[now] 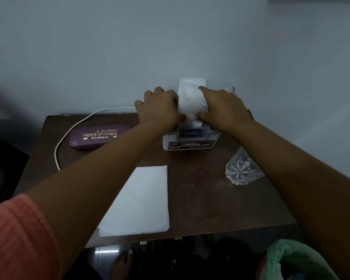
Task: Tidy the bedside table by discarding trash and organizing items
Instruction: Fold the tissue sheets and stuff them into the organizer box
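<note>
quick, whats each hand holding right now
Left hand: pinches the white tissue.
Right hand: pinches the same tissue from the other side.

Purple spectacle case reading PRINCE OPTICALS ROURKELA, white holder label reading OPEL

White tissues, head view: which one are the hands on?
The upright tissue above the grey holder, pinched by left hand and right hand; the flat sheet lies nearer, untouched.

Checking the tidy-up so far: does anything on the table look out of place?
The glass tumbler appears tipped on its side near the right edge of the table; no spill is visible.
</note>
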